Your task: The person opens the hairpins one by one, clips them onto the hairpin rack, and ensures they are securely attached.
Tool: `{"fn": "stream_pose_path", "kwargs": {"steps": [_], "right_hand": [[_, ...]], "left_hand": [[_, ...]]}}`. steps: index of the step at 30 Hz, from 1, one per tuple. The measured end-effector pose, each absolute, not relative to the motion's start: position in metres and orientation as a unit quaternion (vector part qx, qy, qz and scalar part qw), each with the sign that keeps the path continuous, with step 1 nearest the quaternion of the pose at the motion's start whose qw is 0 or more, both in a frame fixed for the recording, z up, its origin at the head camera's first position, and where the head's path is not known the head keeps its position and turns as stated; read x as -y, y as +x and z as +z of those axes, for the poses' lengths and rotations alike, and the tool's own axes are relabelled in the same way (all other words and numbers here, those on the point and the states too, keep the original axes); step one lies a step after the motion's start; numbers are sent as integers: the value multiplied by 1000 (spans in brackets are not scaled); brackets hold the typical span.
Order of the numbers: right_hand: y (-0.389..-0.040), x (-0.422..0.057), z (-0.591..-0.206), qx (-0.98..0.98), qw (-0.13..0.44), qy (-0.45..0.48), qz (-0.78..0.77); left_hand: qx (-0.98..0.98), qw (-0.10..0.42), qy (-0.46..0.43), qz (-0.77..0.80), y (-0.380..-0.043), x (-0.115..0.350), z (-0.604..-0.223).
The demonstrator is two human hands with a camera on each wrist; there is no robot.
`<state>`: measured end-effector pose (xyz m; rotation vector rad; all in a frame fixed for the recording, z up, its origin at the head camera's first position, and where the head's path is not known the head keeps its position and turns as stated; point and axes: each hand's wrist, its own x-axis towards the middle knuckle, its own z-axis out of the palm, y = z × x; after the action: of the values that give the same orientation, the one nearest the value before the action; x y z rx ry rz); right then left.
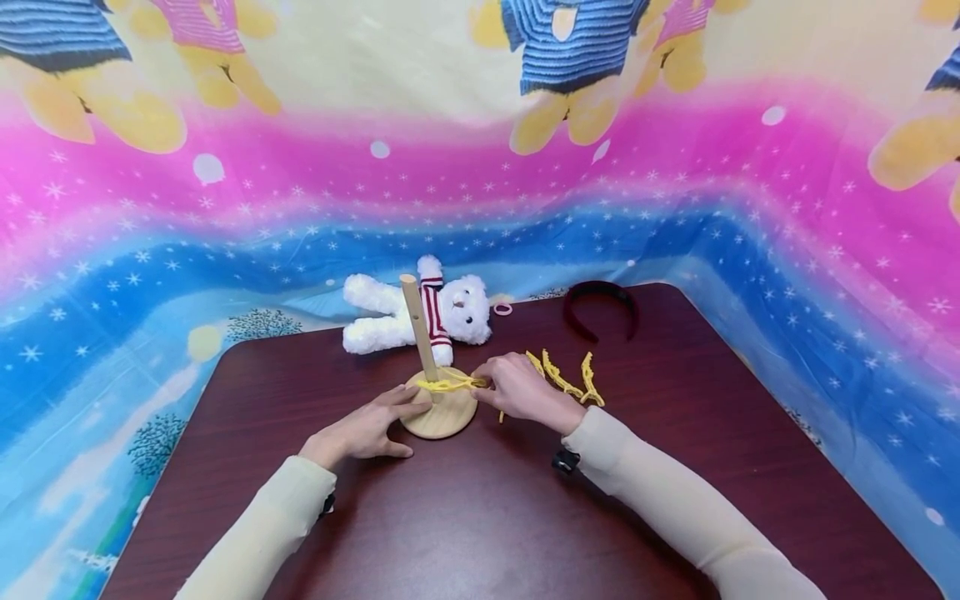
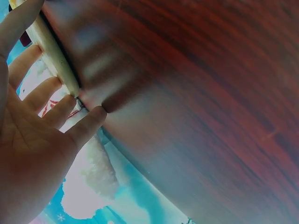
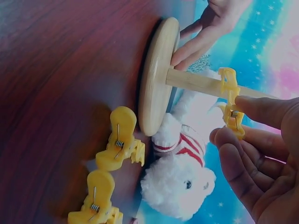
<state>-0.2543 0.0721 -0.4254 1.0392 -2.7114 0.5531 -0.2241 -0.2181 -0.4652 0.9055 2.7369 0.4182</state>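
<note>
My right hand pinches a yellow hair clip between thumb and fingers. In the right wrist view the clip's far end overlaps the post of a wooden stand. That post rises from a round base, leaning slightly left in the head view. My left hand is at the left side of the base, fingers extended, the fingertips at its edge; the left wrist view shows the fingers spread. Several more yellow hair clips lie on the table right of the stand, two of them large in the right wrist view.
Behind the stand a white teddy bear in a red-striped sweater lies on its side. A dark red headband lies at the back right, and a small pink ring is near the bear's head. Printed cloth surrounds the dark wooden table.
</note>
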Motion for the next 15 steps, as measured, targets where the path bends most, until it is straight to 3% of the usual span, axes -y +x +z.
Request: {"fn": "stream_pose_path", "kwargs": {"steps": [15], "right_hand": [[-257,-52,-426,912,60,342,219]], "left_hand": [[-935,115,306,134,-224,218,-465]]}}
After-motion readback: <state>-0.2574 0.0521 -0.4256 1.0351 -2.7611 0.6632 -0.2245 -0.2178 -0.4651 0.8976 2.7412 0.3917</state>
